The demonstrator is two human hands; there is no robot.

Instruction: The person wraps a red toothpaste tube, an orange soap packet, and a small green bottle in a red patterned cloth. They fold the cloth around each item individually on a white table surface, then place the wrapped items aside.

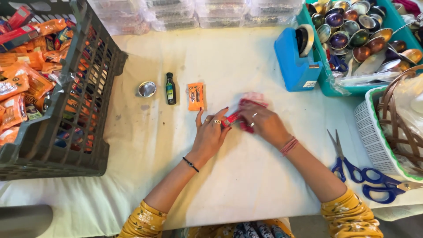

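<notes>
The left hand (210,134) and the right hand (263,123) meet in the middle of the table's white cloth (246,176). Both hold a small red packet (232,119). The left fingers are spread a bit, and the fingertips pinch one end of the packet. The right fingers curl down over the other end and over some thin pink wrap (253,98) that pokes out past them. I cannot tell how tight the right hand grips, because the hand hides it.

Just above the hands lie three little things in a row: an orange sachet (195,96), a tiny dark bottle (170,88) lying flat, and a small round silver tin (146,89). On the left sits a big grey crate (88,110) full of orange and red packets. At the top right stand a blue tape holder (296,61) and a teal tray (335,86) of shiny little bowls. Two blue scissors (370,176) lie by the right arm, next to a white basket (368,128).

What could go wrong? The red packet is small and smooth, so it could slip out of the pinch. The thin wrap could tear if the hands pull too hard. A sleeve could bump the scissors.
</notes>
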